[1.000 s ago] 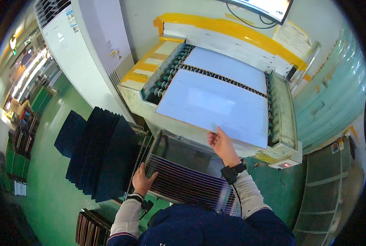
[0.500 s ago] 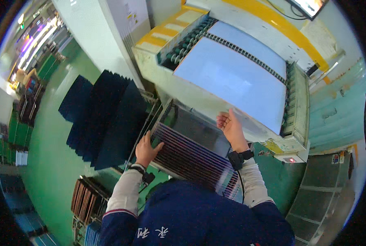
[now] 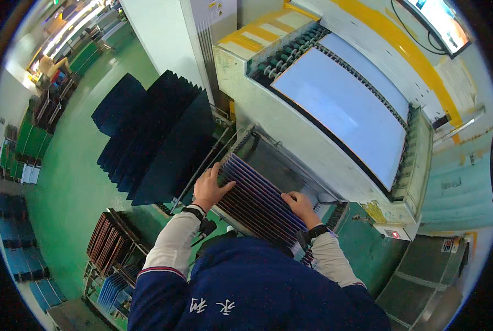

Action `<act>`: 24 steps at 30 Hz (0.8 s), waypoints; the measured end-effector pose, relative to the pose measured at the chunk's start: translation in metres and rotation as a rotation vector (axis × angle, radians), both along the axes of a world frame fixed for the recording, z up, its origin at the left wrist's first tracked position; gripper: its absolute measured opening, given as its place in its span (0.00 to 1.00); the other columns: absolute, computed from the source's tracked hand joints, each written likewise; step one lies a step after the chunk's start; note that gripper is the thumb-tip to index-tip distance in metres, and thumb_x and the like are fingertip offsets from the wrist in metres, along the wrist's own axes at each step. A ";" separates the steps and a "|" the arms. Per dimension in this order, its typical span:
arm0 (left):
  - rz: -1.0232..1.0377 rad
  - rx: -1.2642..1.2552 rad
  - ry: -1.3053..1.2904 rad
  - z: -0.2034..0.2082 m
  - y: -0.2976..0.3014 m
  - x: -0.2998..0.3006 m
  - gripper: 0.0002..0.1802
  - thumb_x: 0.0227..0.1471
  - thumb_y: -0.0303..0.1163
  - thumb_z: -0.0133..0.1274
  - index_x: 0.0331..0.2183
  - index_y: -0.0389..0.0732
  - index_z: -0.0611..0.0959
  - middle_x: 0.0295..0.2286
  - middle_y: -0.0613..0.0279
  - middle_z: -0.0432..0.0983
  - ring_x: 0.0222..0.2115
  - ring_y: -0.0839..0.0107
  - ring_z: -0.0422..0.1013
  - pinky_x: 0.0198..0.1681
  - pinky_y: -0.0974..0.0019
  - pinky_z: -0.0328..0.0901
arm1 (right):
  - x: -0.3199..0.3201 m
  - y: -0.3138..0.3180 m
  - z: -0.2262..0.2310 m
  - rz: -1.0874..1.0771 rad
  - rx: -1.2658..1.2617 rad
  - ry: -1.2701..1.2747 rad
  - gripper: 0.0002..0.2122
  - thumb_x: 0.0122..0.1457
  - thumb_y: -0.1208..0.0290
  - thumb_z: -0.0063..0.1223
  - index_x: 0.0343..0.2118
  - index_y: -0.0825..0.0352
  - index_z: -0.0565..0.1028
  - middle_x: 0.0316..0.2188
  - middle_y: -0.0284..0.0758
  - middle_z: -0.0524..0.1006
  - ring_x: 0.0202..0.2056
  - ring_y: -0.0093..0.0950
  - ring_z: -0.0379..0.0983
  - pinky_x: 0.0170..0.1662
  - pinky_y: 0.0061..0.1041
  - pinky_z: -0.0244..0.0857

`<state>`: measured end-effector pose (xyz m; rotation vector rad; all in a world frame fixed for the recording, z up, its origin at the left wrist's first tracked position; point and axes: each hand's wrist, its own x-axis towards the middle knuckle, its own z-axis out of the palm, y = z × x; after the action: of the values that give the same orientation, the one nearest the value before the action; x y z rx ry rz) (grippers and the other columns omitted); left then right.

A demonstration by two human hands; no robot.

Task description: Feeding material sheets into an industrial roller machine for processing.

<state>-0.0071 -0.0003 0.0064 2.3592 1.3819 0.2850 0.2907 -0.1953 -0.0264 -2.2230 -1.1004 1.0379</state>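
Before me stands a rack holding a row of thin dark panels (image 3: 260, 203), upright and close together, their long top edges showing. My left hand (image 3: 209, 188) rests at the left end of the row, its thumb spread away from the fingers over the top edges. On the right, my right hand (image 3: 301, 208) is at the top edge of the panels, thumb and fingers closed on one panel's edge. Its fingertips are partly hidden. Beyond the row, a large pale board (image 3: 337, 110) with a thin orange edge lies on the roller conveyor (image 3: 282, 63).
Left of the rack, a stack of large dark sheets (image 3: 158, 138) stands fanned out. A cart of brown panels (image 3: 109, 243) sits lower left. On the right are a small box with a red light (image 3: 394, 233) and a grey panelled unit (image 3: 423, 276). A screen (image 3: 437, 25) hangs upper right.
My right hand has come down from near the conveyor's front edge to the panels' top edge and closed there. My left hand stays at the row's left end. The view has shifted.
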 end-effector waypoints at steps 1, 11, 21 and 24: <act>0.003 -0.014 -0.004 0.000 0.000 -0.001 0.51 0.48 0.63 0.63 0.62 0.37 0.69 0.49 0.45 0.77 0.48 0.49 0.75 0.51 0.53 0.70 | -0.001 0.001 0.004 -0.002 0.005 -0.004 0.29 0.60 0.40 0.55 0.42 0.69 0.84 0.40 0.46 0.84 0.44 0.40 0.81 0.48 0.36 0.70; -0.023 -0.032 0.000 0.000 0.000 -0.004 0.53 0.50 0.65 0.61 0.64 0.37 0.66 0.48 0.44 0.77 0.47 0.48 0.75 0.50 0.52 0.70 | 0.007 0.003 -0.007 0.012 0.019 -0.033 0.30 0.56 0.37 0.58 0.40 0.67 0.84 0.36 0.46 0.84 0.41 0.44 0.81 0.45 0.38 0.71; -0.004 -0.063 -0.006 0.005 -0.001 -0.006 0.51 0.50 0.63 0.62 0.63 0.38 0.67 0.47 0.47 0.78 0.48 0.49 0.75 0.51 0.51 0.70 | 0.015 0.007 -0.025 0.109 -0.015 -0.147 0.24 0.56 0.46 0.60 0.37 0.67 0.83 0.34 0.49 0.82 0.38 0.47 0.80 0.41 0.41 0.70; 0.003 -0.046 -0.027 0.004 -0.002 -0.011 0.50 0.49 0.62 0.63 0.62 0.40 0.68 0.47 0.47 0.78 0.47 0.49 0.75 0.51 0.51 0.70 | 0.014 0.006 -0.033 0.147 0.003 -0.217 0.23 0.55 0.50 0.61 0.35 0.72 0.82 0.30 0.51 0.81 0.35 0.48 0.80 0.40 0.42 0.69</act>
<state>-0.0184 -0.0025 0.0108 2.3086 1.3648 0.2820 0.3047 -0.1889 -0.0597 -2.3233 -1.3740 0.8653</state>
